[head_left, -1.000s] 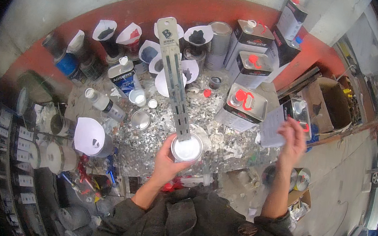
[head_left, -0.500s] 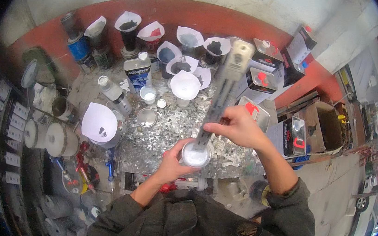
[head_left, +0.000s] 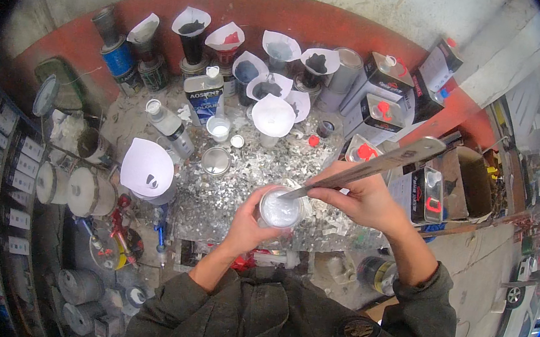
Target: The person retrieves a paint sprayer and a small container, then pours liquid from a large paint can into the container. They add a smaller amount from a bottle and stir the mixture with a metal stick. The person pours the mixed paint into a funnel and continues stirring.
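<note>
My left hand [head_left: 250, 223] is wrapped round a clear plastic cup [head_left: 279, 221] holding silvery-white paint [head_left: 279, 204]. In my right hand [head_left: 363, 199] a long metal mixing ruler [head_left: 387, 160] is pinched between thumb and fingers. Its lower end dips into the paint, while the top, with a hole in it, leans far to the right. Beyond the cup stands a white paper strainer [head_left: 273, 115] set in a container. A round metal lid [head_left: 216, 161] lies left of the cup, near a small cup of pale liquid [head_left: 218, 129].
The worktop [head_left: 212, 208] is crusted with paint flecks. Along its back stand several paper strainers in dark cups, and rectangular solvent cans [head_left: 374, 117]. At left are a large paper strainer [head_left: 147, 168], a bottle [head_left: 169, 129] and spray guns [head_left: 119, 231]. A cardboard box [head_left: 469, 181] sits right.
The mixing ruler has swung from nearly upright to a strong rightward lean, its lower end still in the cup. My right hand has shifted slightly right and down. The left still holds the cup.
</note>
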Tool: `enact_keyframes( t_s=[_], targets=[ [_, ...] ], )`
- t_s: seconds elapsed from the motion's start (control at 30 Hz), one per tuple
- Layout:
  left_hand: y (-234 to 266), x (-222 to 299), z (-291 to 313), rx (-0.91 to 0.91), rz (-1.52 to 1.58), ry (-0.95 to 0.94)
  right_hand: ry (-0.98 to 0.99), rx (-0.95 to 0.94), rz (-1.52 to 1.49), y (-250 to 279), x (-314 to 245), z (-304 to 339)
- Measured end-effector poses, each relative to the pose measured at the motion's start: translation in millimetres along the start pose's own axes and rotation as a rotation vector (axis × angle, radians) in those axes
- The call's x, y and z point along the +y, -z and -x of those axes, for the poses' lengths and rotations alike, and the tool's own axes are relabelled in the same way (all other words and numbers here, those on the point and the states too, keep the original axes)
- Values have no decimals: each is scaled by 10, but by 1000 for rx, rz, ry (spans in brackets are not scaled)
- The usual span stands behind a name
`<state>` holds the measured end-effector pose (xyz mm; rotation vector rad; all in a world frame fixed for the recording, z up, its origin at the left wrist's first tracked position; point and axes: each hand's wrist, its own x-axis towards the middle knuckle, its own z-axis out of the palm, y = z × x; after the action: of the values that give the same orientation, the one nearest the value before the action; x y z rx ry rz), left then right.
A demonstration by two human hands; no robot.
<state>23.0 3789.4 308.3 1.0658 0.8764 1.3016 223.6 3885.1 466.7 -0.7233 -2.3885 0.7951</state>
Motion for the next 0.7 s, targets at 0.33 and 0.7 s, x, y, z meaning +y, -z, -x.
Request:
enact_keyframes(
  t_s=[0.33, 0.7],
  targets=[
    [3, -49, -32, 87, 36, 14, -31, 99, 78, -165, -173, 126],
    [-46, -62, -97, 99, 10, 12, -75, 205, 54, -104, -334, -9]
  ],
)
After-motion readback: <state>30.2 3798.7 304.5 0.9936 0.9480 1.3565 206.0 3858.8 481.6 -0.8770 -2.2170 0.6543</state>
